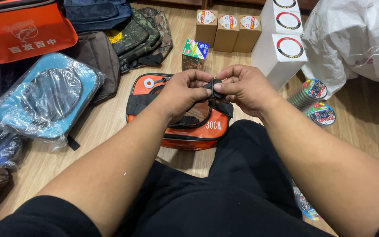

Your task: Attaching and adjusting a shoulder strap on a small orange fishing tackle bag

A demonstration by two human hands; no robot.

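An orange case (200,131) with black trim and black straps lies on the wooden floor in front of my legs. My left hand (184,91) and my right hand (243,87) meet just above it. Both pinch a small black buckle (214,87) on the case's strap, the left hand from the left side, the right hand from the right. The hands hide most of the buckle and the middle of the case's top.
A blue bag wrapped in plastic (47,96) lies at left, a brown bag (98,57) and camouflage bags (143,35) beyond. Small cardboard boxes (227,30), white boxes (284,48), a white sack (356,39) and fishing-line spools (314,98) stand at back right.
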